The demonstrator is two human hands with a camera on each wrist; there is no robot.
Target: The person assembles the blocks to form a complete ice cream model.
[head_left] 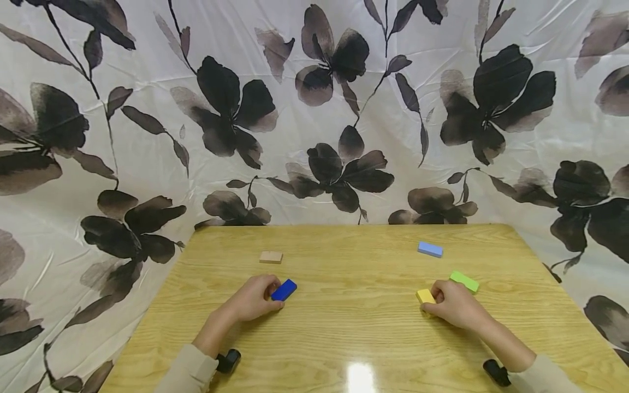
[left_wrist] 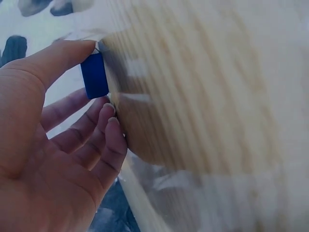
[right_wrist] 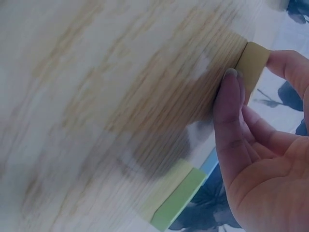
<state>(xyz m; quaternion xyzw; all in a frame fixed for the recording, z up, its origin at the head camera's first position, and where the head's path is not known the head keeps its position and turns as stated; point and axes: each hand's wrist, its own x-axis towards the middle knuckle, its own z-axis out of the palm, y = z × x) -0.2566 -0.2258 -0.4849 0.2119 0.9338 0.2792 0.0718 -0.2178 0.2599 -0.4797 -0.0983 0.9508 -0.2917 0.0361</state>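
Note:
On the left of the wooden table, my left hand pinches a dark blue block between thumb and fingers. The left wrist view shows the thumb at one end of this blue block and the fingertips near its other end. Toward the right side, my right hand pinches a yellow block. Its thumb and fingers sit on opposite sides of the yellow block in the right wrist view. A lime green block lies just behind the right hand, apart from the yellow one.
A light blue block lies at the table's back right. Farther left, a tan wooden block lies behind the left hand. The table ends at a white cloth with dark flowers, hanging behind and along the sides.

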